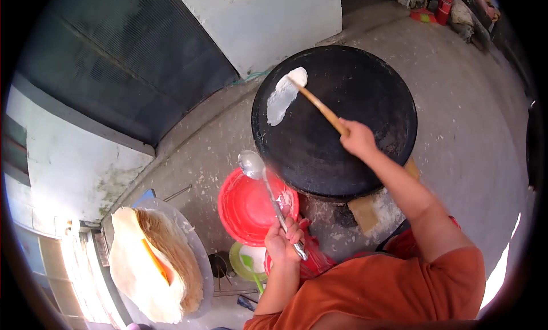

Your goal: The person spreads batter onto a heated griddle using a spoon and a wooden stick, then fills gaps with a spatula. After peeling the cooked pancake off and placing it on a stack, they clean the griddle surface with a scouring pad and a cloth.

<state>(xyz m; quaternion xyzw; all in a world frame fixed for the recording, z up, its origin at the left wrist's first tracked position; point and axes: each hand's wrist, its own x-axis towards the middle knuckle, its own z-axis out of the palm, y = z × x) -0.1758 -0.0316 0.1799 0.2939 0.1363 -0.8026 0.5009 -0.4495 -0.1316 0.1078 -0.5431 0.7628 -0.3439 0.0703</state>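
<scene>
My right hand (358, 140) is closed round the handle of a wooden spreader (324, 109), above the right part of a large round black griddle (354, 90). The spreader's far end rests in a streak of white batter (278, 107) near the griddle's upper left edge. Nearer my body, my left hand (283, 238) grips a metal ladle (268, 187) by its handle. The ladle's bowl points away from me, over the far rim of a red basin (224, 216). Pale residue marks the basin's inside right wall.
A stack of thin flatbreads (182, 256) lies at lower left on a round tray, with a long orange tool (154, 258) on top. Beside the basin stands a yellow-green bowl (235, 260) with a green utensil (248, 261). A white wall (268, 21) rises behind the griddle.
</scene>
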